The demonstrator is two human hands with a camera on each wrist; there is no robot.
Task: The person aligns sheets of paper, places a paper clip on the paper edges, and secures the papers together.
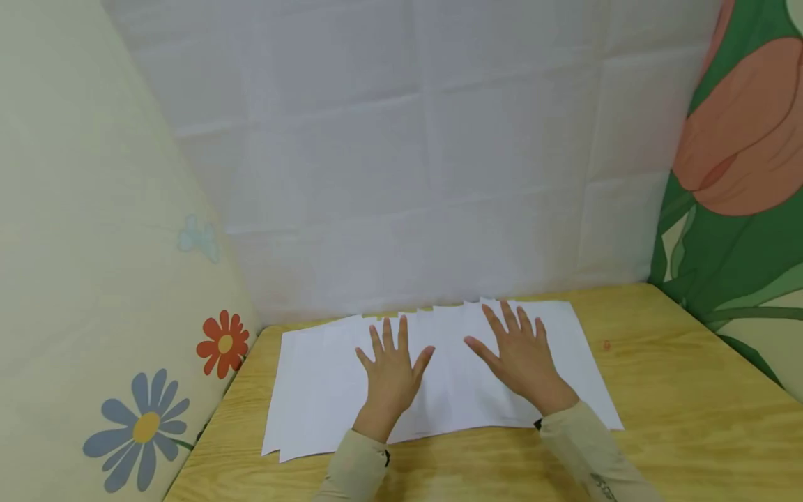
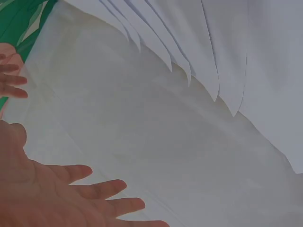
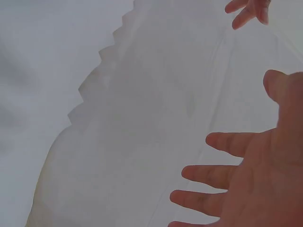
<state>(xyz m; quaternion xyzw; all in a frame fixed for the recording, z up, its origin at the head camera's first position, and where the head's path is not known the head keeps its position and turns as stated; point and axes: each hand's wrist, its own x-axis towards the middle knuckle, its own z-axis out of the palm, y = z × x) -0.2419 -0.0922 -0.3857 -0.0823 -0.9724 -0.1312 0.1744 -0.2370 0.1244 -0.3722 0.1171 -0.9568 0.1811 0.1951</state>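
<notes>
Several white sheets of paper (image 1: 326, 390) lie fanned out in an overlapping row on the wooden table. Their stepped edges show in both wrist views, as with the sheets (image 2: 227, 56) at the top of the left one and the sheets (image 3: 38, 94) at the left of the right one. My left hand (image 1: 390, 373) is over the middle of the row, palm down, fingers spread and straight. Over the right part is my right hand (image 1: 523, 355), its fingers likewise spread and thumb out to the left. Neither hand grips anything.
Behind the papers, a creased white cloth (image 1: 426, 153) hangs down to the back of the wooden table (image 1: 690, 404). A cream panel with printed flowers (image 1: 147, 425) stands at the left. At the right is a green panel with a large pink flower (image 1: 746, 132).
</notes>
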